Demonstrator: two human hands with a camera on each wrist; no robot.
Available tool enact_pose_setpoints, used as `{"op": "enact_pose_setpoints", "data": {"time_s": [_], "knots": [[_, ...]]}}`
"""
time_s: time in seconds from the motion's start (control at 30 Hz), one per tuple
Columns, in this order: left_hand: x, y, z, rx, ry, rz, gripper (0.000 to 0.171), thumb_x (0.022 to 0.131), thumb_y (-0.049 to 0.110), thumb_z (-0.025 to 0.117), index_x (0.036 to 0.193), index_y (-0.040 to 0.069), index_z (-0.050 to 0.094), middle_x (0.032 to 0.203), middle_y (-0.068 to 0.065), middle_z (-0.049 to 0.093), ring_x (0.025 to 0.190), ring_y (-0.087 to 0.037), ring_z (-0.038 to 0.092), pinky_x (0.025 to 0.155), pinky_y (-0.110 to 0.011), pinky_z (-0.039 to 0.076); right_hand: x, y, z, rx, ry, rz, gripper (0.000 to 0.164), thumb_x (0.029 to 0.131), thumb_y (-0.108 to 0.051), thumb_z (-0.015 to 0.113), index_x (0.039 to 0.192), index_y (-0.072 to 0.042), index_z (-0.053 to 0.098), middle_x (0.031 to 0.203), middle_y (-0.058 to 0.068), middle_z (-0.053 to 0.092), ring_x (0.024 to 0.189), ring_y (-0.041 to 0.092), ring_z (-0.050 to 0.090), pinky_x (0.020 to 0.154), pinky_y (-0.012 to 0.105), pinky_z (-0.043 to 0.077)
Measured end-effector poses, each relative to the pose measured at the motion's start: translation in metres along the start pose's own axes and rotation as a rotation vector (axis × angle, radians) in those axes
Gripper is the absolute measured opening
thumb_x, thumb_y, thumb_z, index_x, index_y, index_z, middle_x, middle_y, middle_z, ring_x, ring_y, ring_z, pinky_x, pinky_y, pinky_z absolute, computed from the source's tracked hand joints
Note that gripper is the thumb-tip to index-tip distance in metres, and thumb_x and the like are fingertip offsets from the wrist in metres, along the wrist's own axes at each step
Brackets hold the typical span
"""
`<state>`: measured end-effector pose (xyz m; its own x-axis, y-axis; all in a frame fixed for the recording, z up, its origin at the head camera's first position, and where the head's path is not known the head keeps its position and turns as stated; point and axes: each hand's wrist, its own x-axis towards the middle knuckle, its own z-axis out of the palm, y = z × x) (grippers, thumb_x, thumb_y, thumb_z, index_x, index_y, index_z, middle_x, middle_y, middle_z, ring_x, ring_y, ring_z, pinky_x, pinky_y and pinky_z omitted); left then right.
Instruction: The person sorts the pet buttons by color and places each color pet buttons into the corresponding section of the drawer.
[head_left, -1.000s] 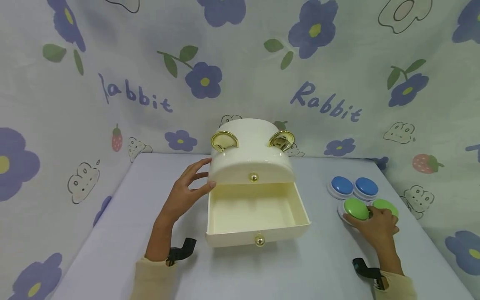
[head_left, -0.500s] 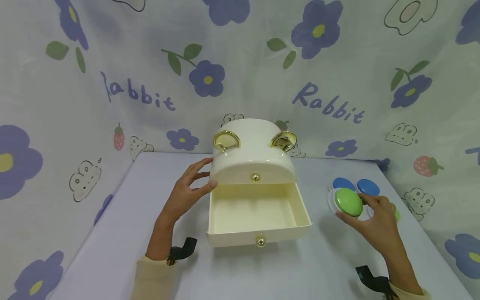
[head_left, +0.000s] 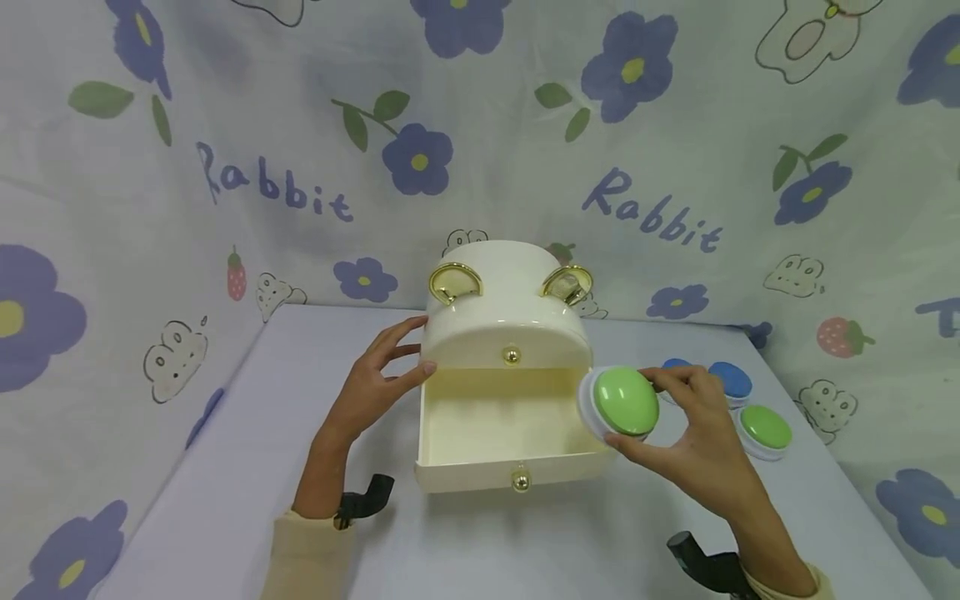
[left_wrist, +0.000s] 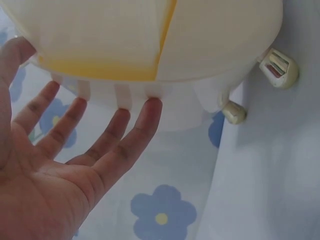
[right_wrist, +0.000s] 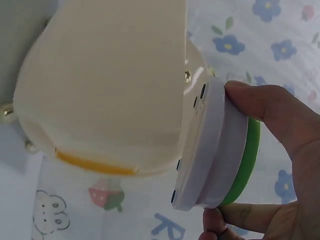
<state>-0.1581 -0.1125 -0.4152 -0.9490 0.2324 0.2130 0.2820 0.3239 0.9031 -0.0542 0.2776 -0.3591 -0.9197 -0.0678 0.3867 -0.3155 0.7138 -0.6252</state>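
A cream storage box (head_left: 502,292) with golden ears stands mid-table, its lower drawer (head_left: 468,477) pulled out and bare inside. Against the box's left side rest the straight fingers of my left hand (head_left: 371,375), the thumb at its front edge. My right hand (head_left: 708,442) pinches a green push button (head_left: 628,402) with a white round base between thumb and fingers. It is held up, tilted, overlapping the drawer's right edge in the head view. The right wrist view shows the button's white base (right_wrist: 205,150) facing the box, screws visible on its underside.
Right of the box, behind my right hand, lie another green push button (head_left: 765,427) and two blue ones; one blue button (head_left: 731,379) shows well, the other is partly hidden. A flower-printed cloth (head_left: 465,167) hangs behind the white table (head_left: 480,558).
My right hand has lifted the green button off the table and carried it left to the drawer's right edge. The left hand keeps its place on the box.
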Motion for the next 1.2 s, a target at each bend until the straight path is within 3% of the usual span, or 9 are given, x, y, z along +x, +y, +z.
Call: {"op": "enact_pose_setpoints", "data": {"time_s": [0.37, 0.6, 0.73, 0.83, 1.03, 1.2], "knots": [[-0.006, 0.002, -0.003, 0.001, -0.007, 0.001, 0.064, 0.092, 0.04, 0.073, 0.149, 0.045, 0.043, 0.152, 0.015, 0.036, 0.132, -0.024, 0.05, 0.095, -0.059, 0.05, 0.01, -0.039, 0.044, 0.05, -0.078, -0.082, 0.074, 0.059, -0.035, 0.099, 0.121, -0.012, 0.067, 0.116, 0.001, 0.048, 0.116, 0.021, 0.036, 0.085, 0.049, 0.04], [-0.003, 0.007, -0.001, 0.0, -0.014, 0.014, 0.062, 0.093, 0.04, 0.072, 0.148, 0.045, 0.043, 0.152, 0.016, 0.036, 0.131, -0.023, 0.05, 0.095, -0.055, 0.051, 0.016, -0.056, 0.063, 0.11, -0.088, -0.148, 0.072, 0.058, -0.035, 0.099, 0.12, -0.014, 0.068, 0.115, -0.001, 0.049, 0.113, 0.019, 0.036, 0.086, 0.045, 0.026], [-0.01, 0.028, -0.001, -0.003, -0.011, -0.017, 0.063, 0.095, 0.032, 0.071, 0.151, 0.033, 0.044, 0.154, 0.009, 0.036, 0.132, -0.029, 0.049, 0.096, -0.058, 0.05, 0.019, -0.067, 0.074, 0.11, -0.115, -0.172, 0.075, 0.057, -0.035, 0.099, 0.121, -0.011, 0.067, 0.116, 0.0, 0.048, 0.116, 0.02, 0.037, 0.091, 0.047, 0.024], [-0.014, 0.04, -0.002, -0.006, -0.01, -0.032, 0.064, 0.095, 0.024, 0.07, 0.153, 0.024, 0.043, 0.155, 0.001, 0.036, 0.133, -0.035, 0.048, 0.096, -0.059, 0.049, 0.022, -0.075, 0.082, 0.097, -0.13, -0.179, 0.077, 0.057, -0.036, 0.099, 0.122, -0.01, 0.067, 0.115, 0.001, 0.048, 0.116, 0.021, 0.038, 0.093, 0.046, 0.029], [-0.008, 0.014, -0.001, 0.013, 0.01, -0.03, 0.066, 0.094, 0.026, 0.072, 0.152, 0.034, 0.041, 0.156, 0.005, 0.035, 0.132, -0.033, 0.049, 0.093, -0.06, 0.05, 0.026, -0.082, 0.094, 0.076, -0.167, -0.206, 0.078, 0.057, -0.04, 0.098, 0.123, -0.011, 0.067, 0.114, 0.0, 0.049, 0.115, 0.022, 0.038, 0.092, 0.044, 0.027], [-0.006, 0.007, 0.001, 0.0, 0.007, -0.001, 0.065, 0.093, 0.032, 0.073, 0.149, 0.043, 0.042, 0.153, 0.013, 0.036, 0.131, -0.026, 0.05, 0.092, -0.058, 0.052, 0.023, -0.08, 0.092, 0.084, -0.193, -0.222, 0.076, 0.064, -0.038, 0.096, 0.127, -0.008, 0.065, 0.12, 0.001, 0.05, 0.119, 0.023, 0.041, 0.099, 0.048, 0.028]]}}
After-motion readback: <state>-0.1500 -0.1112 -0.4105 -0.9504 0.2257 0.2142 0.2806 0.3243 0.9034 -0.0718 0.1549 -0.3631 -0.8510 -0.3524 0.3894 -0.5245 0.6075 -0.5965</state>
